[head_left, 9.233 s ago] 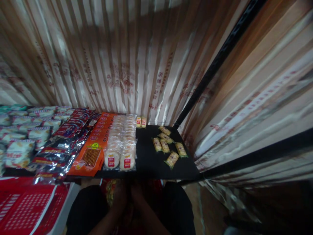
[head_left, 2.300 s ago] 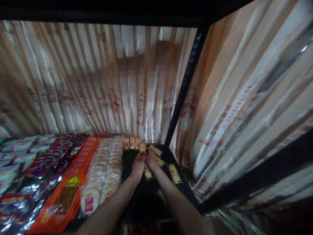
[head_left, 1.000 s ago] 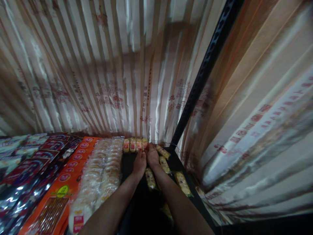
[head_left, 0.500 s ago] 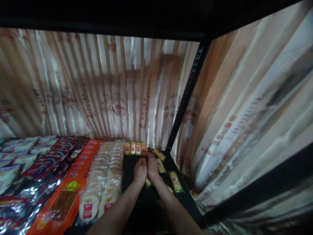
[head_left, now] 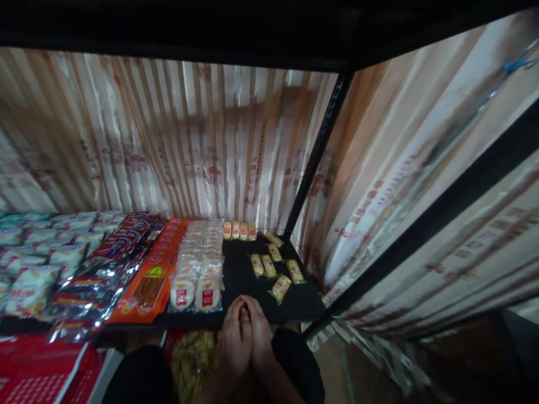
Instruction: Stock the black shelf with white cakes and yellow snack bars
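My left hand (head_left: 234, 336) and my right hand (head_left: 259, 331) are pressed together at the shelf's front edge, fingers curled inward. Whether anything lies between them is hidden. Beyond them, on the black shelf (head_left: 242, 280), several loose yellow-wrapped snack packets (head_left: 281, 288) lie at various angles. A short row of upright yellow packets with red labels (head_left: 243, 230) stands at the back. Left of my hands, two rows of round rice crackers in clear wrappers (head_left: 208, 294) run front to back.
Orange snack bags (head_left: 145, 292), dark shiny bags (head_left: 90, 286) and white bags (head_left: 31, 289) cover the left of the shelf. Below the edge, a container of yellow packets (head_left: 193, 359) and a red box (head_left: 42, 367) sit near my knees. A black post (head_left: 315, 151) rises at the back corner.
Both hands have drawn back from the upright packets at the rear to the shelf's front edge, staying together. The loose packets they covered now show. The view has tipped downward.
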Tool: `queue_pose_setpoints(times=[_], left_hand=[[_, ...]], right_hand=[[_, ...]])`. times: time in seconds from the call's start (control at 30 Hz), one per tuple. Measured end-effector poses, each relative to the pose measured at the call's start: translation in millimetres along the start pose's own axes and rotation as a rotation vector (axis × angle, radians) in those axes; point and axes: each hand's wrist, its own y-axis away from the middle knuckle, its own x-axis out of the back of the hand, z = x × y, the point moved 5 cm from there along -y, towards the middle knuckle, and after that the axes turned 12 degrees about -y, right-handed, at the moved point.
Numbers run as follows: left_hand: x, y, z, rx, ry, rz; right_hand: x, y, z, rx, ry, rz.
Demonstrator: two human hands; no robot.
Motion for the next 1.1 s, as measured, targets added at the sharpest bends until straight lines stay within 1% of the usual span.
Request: queue_pose_setpoints(times=[0.07, 0.17, 0.23, 0.3, 0.37, 0.5, 0.57, 0.67, 0.77, 0.87, 0.97, 1.03, 1.1], left_hand=[[4.2, 26.4, -23.8, 0.056, -0.005, -0.049], [7.8, 54.0, -56.5, 0.208, -0.052, -0.177], [11.0, 62.9, -72.1, 0.281, -0.091, -0.23], [13.8, 65.1, -82.7, 0.309, -0.114, -0.251], [13.7, 62.8, -91.3, 0.319, -0.143, -0.281], [8.0, 50.5, -115.3, 0.403, -0.297, -0.364], [8.6, 39.0, -128.7, 0.428, -0.369, -0.352], [16.5, 15.6, -148.4, 0.416, -0.483, -0.295], [24.7, -6.3, -170.5, 0.423, -0.625, -0.331], [27.6, -20.6, -189.8, 0.443, -0.674, -0.403], [24.9, -26.2, -201.6, 0.437, -0.708, -0.475], [23.1, -26.8, -206.1, 0.426, -0.741, -0.494], [22.3, -26.0, -209.4, 0.417, -0.777, -0.5]], right_hand=[[-11.3, 32.7, 20.8, -0.066, 0.015, -0.062], [-31.2, 69.9, 49.9, -0.152, 0.017, -0.171], [-44.3, 83.5, 61.9, -0.218, 0.022, -0.235], [-55.7, 88.1, 65.6, -0.27, 0.024, -0.286], [-65.1, 86.3, 64.3, -0.307, 0.03, -0.336], [-78.5, 75.5, 59.8, -0.346, 0.111, -0.448], [-85.3, 69.7, 59.4, -0.355, 0.172, -0.508], [-98.5, 61.8, 59.2, -0.337, 0.19, -0.58], [-110.5, 55.4, 59.9, -0.298, 0.148, -0.554], [-122.0, 54.2, 64.6, -0.285, 0.111, -0.507], [-132.3, 56.9, 75.2, -0.338, 0.113, -0.475], [-135.2, 59.0, 84.7, -0.414, 0.133, -0.428], [-135.5, 59.9, 91.3, -0.456, 0.143, -0.382]])
